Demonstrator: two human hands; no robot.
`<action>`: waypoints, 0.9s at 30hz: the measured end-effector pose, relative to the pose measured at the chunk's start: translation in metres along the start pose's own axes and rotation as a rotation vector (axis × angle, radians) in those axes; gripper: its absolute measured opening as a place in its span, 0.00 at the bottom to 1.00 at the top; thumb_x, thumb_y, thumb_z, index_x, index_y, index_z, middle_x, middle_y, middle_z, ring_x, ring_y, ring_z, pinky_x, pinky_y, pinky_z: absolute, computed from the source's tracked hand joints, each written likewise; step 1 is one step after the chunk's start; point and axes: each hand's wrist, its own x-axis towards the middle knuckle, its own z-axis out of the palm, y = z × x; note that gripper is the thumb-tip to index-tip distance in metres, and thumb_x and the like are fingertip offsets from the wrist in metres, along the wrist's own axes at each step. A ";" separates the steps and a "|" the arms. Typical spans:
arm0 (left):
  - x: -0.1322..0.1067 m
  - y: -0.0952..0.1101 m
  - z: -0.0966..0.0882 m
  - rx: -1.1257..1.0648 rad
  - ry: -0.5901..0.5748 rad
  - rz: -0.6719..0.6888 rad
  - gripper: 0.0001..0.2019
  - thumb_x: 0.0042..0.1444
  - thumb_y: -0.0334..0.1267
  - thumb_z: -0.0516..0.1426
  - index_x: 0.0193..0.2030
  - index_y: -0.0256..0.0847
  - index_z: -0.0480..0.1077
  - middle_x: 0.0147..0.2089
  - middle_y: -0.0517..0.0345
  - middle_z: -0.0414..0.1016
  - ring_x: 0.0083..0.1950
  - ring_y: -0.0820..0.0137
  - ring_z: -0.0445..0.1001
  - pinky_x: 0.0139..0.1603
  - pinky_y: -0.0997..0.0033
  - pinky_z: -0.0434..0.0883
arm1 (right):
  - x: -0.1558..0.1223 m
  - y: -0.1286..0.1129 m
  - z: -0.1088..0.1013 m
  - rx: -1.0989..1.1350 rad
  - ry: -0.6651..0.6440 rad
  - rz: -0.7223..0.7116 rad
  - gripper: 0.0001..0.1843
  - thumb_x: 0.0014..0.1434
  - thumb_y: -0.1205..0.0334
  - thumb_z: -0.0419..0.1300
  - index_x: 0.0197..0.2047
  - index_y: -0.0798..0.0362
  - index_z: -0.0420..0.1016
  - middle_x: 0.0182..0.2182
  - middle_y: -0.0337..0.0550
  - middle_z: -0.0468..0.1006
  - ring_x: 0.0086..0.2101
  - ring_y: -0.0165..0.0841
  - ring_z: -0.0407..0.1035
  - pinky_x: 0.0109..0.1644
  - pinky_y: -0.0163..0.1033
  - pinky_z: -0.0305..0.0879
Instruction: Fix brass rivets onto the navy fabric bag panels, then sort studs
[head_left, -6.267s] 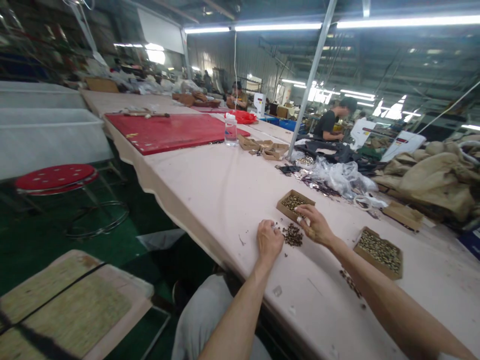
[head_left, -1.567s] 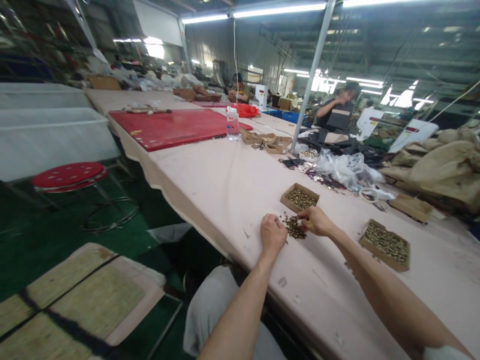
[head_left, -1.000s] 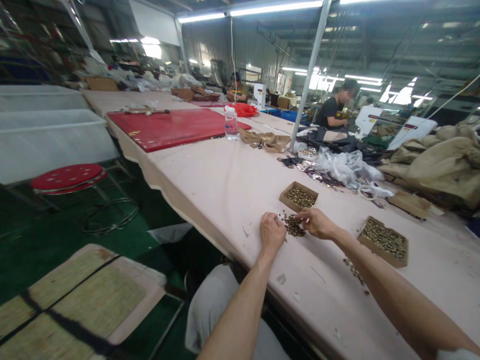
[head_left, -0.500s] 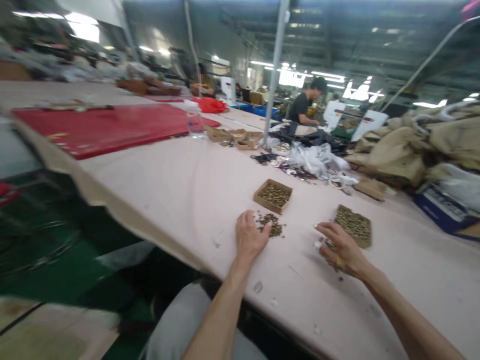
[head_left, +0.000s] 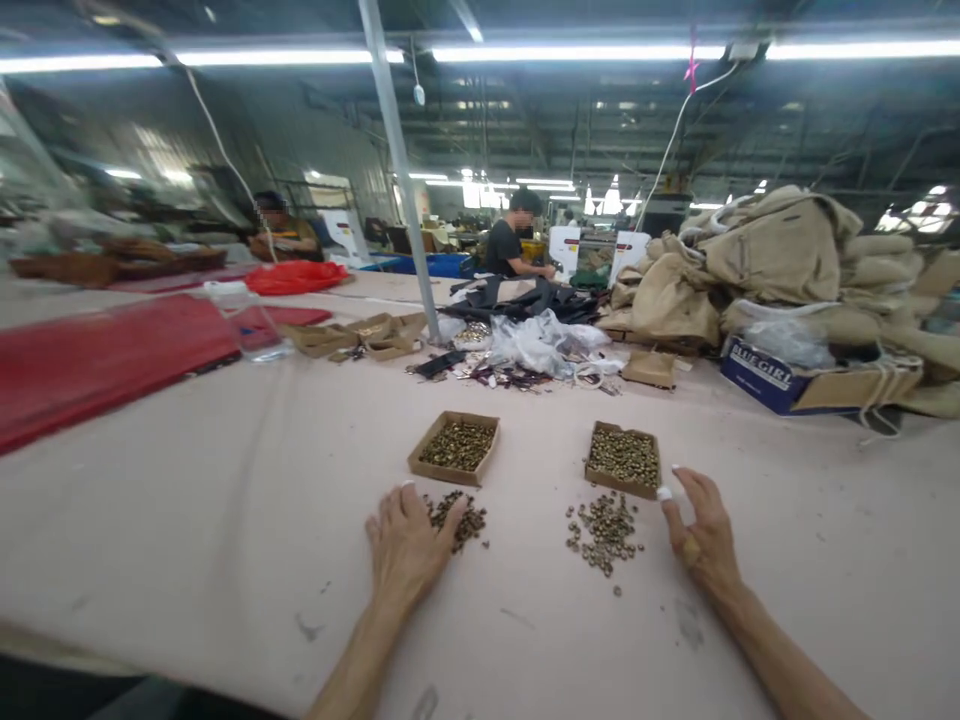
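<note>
My left hand (head_left: 405,545) lies flat on the pink table (head_left: 187,520), fingers spread, its fingertips against a small pile of brass pieces (head_left: 459,515). Just beyond that pile is a shallow cardboard box of the same pieces (head_left: 455,447). My right hand (head_left: 697,530) rests on the table with fingers apart, beside a second loose scatter of brass pieces (head_left: 604,520). Another cardboard box of pieces (head_left: 622,458) sits just beyond this scatter, near my right fingertips. Neither hand holds anything I can see.
A red mat (head_left: 97,355) and a clear bottle (head_left: 251,320) lie at the left. Empty small boxes (head_left: 360,335), a metal post (head_left: 401,170), plastic bags (head_left: 540,340) and piled tan fabric (head_left: 765,260) stand behind. A blue carton (head_left: 780,375) is at the right. Two people work at the far end.
My right hand left the pile by the left box and moved right to the second scatter. The view swung right. My left hand stayed by the first pile and flattened.
</note>
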 end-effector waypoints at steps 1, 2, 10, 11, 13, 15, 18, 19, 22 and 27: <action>0.010 -0.001 -0.006 -0.005 0.013 -0.016 0.44 0.59 0.67 0.47 0.68 0.27 0.58 0.67 0.26 0.62 0.70 0.42 0.58 0.67 0.38 0.56 | 0.000 0.008 0.002 -0.012 0.000 0.038 0.25 0.66 0.51 0.56 0.62 0.53 0.70 0.55 0.56 0.72 0.56 0.48 0.66 0.62 0.60 0.65; 0.021 -0.002 -0.012 -0.015 0.016 -0.016 0.44 0.58 0.67 0.49 0.68 0.30 0.59 0.66 0.28 0.64 0.69 0.43 0.60 0.66 0.39 0.58 | 0.000 0.015 0.004 -0.014 -0.017 0.075 0.24 0.66 0.50 0.55 0.60 0.54 0.71 0.55 0.56 0.73 0.55 0.47 0.67 0.62 0.59 0.65; 0.078 0.015 -0.011 -0.202 -0.113 0.104 0.29 0.51 0.55 0.63 0.55 0.39 0.73 0.55 0.43 0.74 0.61 0.54 0.71 0.63 0.58 0.66 | -0.011 0.035 0.017 0.072 -0.180 0.269 0.26 0.63 0.43 0.55 0.58 0.49 0.73 0.55 0.49 0.76 0.54 0.44 0.71 0.64 0.55 0.66; 0.083 0.018 -0.006 -0.209 -0.108 0.104 0.27 0.50 0.53 0.64 0.54 0.39 0.74 0.54 0.43 0.75 0.61 0.54 0.70 0.63 0.58 0.66 | -0.012 0.035 0.018 0.080 -0.185 0.284 0.27 0.62 0.43 0.55 0.58 0.49 0.73 0.55 0.49 0.76 0.54 0.45 0.71 0.64 0.55 0.67; 0.096 0.026 0.003 -0.235 -0.106 0.115 0.25 0.50 0.50 0.65 0.52 0.40 0.75 0.52 0.43 0.76 0.62 0.53 0.70 0.64 0.57 0.66 | -0.012 0.035 0.019 0.089 -0.194 0.311 0.29 0.61 0.43 0.56 0.60 0.49 0.72 0.56 0.48 0.76 0.54 0.45 0.72 0.64 0.55 0.67; 0.111 0.038 0.008 -0.275 -0.121 0.133 0.25 0.48 0.48 0.67 0.52 0.40 0.74 0.51 0.45 0.76 0.59 0.54 0.72 0.62 0.57 0.67 | -0.012 0.034 0.021 0.088 -0.204 0.330 0.29 0.61 0.43 0.57 0.60 0.48 0.72 0.57 0.47 0.76 0.55 0.46 0.72 0.65 0.55 0.66; 0.126 0.068 0.007 -0.338 -0.094 0.152 0.27 0.46 0.45 0.69 0.53 0.39 0.73 0.50 0.46 0.76 0.55 0.55 0.73 0.57 0.58 0.70 | -0.011 0.034 0.021 0.077 -0.203 0.355 0.30 0.61 0.43 0.57 0.61 0.49 0.71 0.58 0.48 0.75 0.57 0.46 0.71 0.67 0.55 0.64; 0.125 0.081 0.006 -0.356 -0.061 0.160 0.26 0.48 0.43 0.68 0.53 0.39 0.73 0.49 0.46 0.76 0.54 0.56 0.73 0.56 0.59 0.70 | -0.010 0.034 0.021 0.075 -0.190 0.364 0.31 0.61 0.43 0.57 0.62 0.49 0.70 0.58 0.48 0.75 0.57 0.46 0.71 0.66 0.55 0.64; 0.103 0.125 0.004 -0.412 0.006 0.288 0.16 0.56 0.40 0.63 0.51 0.42 0.75 0.47 0.48 0.75 0.50 0.59 0.74 0.53 0.59 0.70 | -0.008 0.035 0.023 0.077 -0.140 0.397 0.31 0.60 0.44 0.57 0.63 0.51 0.67 0.54 0.50 0.77 0.53 0.45 0.73 0.64 0.54 0.67; 0.045 0.195 0.015 -0.425 -0.176 0.611 0.10 0.60 0.45 0.61 0.46 0.48 0.78 0.39 0.53 0.74 0.42 0.63 0.73 0.45 0.63 0.69 | -0.002 0.037 0.026 0.071 -0.125 0.393 0.29 0.61 0.48 0.58 0.61 0.53 0.67 0.50 0.50 0.79 0.51 0.44 0.74 0.62 0.52 0.68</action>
